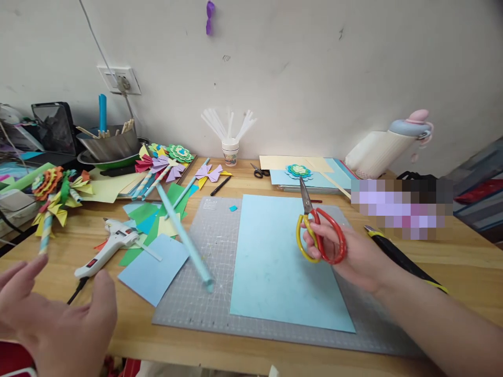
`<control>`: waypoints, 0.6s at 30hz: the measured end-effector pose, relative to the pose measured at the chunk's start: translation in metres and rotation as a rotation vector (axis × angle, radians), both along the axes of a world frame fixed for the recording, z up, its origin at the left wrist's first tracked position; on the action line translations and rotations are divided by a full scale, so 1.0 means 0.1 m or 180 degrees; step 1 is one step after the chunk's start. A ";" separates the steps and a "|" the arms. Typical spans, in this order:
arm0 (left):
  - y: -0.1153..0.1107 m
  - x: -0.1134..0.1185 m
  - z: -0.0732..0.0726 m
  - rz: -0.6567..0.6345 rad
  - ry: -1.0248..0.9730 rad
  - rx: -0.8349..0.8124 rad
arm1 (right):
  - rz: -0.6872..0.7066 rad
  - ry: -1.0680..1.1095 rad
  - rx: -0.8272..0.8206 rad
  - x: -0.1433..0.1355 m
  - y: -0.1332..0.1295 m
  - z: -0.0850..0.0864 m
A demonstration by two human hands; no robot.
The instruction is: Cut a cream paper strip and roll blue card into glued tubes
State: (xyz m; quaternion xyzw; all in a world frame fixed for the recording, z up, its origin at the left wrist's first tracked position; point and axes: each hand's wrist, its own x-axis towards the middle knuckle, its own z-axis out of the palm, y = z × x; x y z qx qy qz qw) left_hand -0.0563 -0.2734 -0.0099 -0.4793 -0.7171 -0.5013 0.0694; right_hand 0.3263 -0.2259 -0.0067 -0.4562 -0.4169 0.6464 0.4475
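My right hand grips scissors by their red and yellow handles, with the blades together and pointing up and away. Below them a light blue sheet of paper lies on a grey cutting mat. To the left, my left hand is held with its fingers apart and nothing in it, near the table's left front. A pale blue rolled paper tube, blurred at its near end, slants over the mat's left side. Nearest my left hand is a white hot glue gun.
Paper scraps and a blue square lie left of the mat. Paper flowers are at the back left. A paper cup holds white sticks. A black-and-yellow tool lies right, and a bottle leans at the back.
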 end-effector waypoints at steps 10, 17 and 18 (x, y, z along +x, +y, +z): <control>0.71 0.55 0.12 -0.1722 0.1345 -0.1744 | -0.0216 0.0131 -0.0274 0.07 0.00 -0.39; 1.46 1.52 0.15 -0.2932 0.2488 -0.1985 | -0.0310 0.0380 -0.0422 0.13 0.03 -0.44; 1.58 1.63 0.13 -0.3032 0.2568 -0.1981 | -0.0327 0.0432 -0.0462 0.14 0.03 -0.45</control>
